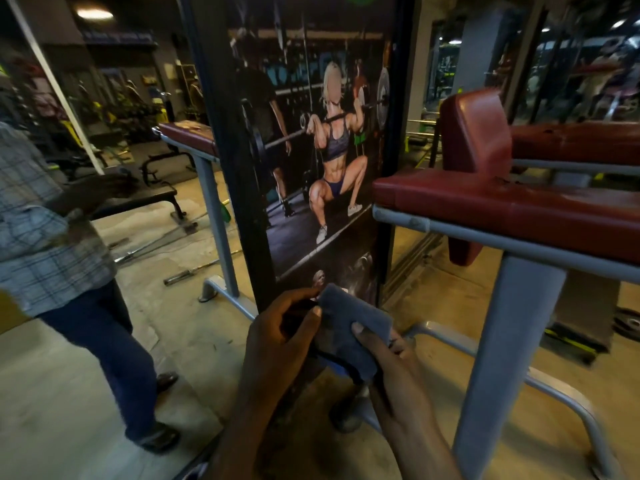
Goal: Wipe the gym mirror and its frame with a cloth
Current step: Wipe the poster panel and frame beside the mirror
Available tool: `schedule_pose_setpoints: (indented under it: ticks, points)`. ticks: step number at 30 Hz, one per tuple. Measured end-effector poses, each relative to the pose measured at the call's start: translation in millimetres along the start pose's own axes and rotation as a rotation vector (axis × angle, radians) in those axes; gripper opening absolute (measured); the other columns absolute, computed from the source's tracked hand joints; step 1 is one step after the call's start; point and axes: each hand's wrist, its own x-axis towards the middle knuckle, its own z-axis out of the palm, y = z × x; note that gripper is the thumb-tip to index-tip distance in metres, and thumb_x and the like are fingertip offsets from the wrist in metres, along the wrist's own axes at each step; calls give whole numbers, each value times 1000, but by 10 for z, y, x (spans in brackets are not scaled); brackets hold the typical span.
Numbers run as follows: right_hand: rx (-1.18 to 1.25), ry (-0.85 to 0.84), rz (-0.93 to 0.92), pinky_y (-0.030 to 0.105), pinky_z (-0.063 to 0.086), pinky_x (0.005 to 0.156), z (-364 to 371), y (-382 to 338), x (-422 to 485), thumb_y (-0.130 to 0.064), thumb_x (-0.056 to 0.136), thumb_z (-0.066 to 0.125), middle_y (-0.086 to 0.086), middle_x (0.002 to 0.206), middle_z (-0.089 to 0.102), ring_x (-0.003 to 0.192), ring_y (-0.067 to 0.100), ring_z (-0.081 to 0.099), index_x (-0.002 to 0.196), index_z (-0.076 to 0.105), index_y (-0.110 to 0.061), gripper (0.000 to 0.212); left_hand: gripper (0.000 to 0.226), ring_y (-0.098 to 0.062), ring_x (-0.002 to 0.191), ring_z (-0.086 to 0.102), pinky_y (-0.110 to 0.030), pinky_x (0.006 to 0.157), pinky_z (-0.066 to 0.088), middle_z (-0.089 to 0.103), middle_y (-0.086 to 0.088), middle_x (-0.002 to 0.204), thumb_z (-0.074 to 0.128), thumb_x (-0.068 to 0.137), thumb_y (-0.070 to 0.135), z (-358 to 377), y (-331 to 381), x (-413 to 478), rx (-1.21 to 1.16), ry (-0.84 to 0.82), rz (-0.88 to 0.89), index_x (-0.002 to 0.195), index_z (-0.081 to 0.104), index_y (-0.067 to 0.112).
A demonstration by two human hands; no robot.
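Cloth (349,329), grey and folded, sits at 6 o'clock before the poster panel (311,81), long axis running 11 to 5 o'clock. Left hand (273,341) pinches its 9 o'clock edge; right hand (398,372) grips its 4 o'clock edge, thumb on top. Mirror (138,150) stands at 9 o'clock.

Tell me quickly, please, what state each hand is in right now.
Left hand: closed, pinching the left edge of the grey cloth.
Right hand: closed, holding the same cloth, thumb on top.
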Motion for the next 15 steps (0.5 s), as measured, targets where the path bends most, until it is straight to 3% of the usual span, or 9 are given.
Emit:
schedule_pose_setpoints:
  ticks: [3,4,7,10,12,15]
  points:
    - [-12,18,-60,37,59,70,160,-47,298,-22,79,77,23,100,75,87,38,71,110,74,-5,35,28,10,101,65,-10,80,53,65,38,107,69,95,25,-215,46,208,87,40,85,114,60,43]
    - [-25,17,-88,36,58,68,221,-67,413,-25,77,81,23,100,74,86,38,71,110,73,-5,39,26,8,101,66,-11,80,54,64,38,109,70,94,30,-295,63,294,121,47,123,115,60,41]
    - [-68,-24,-166,46,56,84,457,-179,759,-42,65,93,24,108,73,99,45,70,115,72,-8,64,37,-4,95,71,-19,76,59,70,20,109,67,92,50,-582,127,597,205,117,222,125,63,31]
    - [-96,-19,-281,42,57,83,745,-338,1129,-23,71,89,13,104,77,102,35,72,110,74,-11,43,41,-7,90,70,-24,71,59,69,16,111,67,92,45,-893,209,994,326,170,299,129,64,27]
    - [-114,-62,-332,32,59,74,977,-495,1348,-11,81,77,8,101,78,97,28,74,110,73,-13,30,38,-7,89,68,-25,70,58,69,16,108,70,90,33,-1102,311,1277,381,213,339,127,65,28]
    - [-173,-113,-423,31,61,69,1316,-734,1664,-12,88,73,8,102,78,91,26,75,111,71,-16,24,39,-8,89,66,-21,71,53,67,19,106,73,88,28,-1399,507,1655,428,279,391,126,65,32]
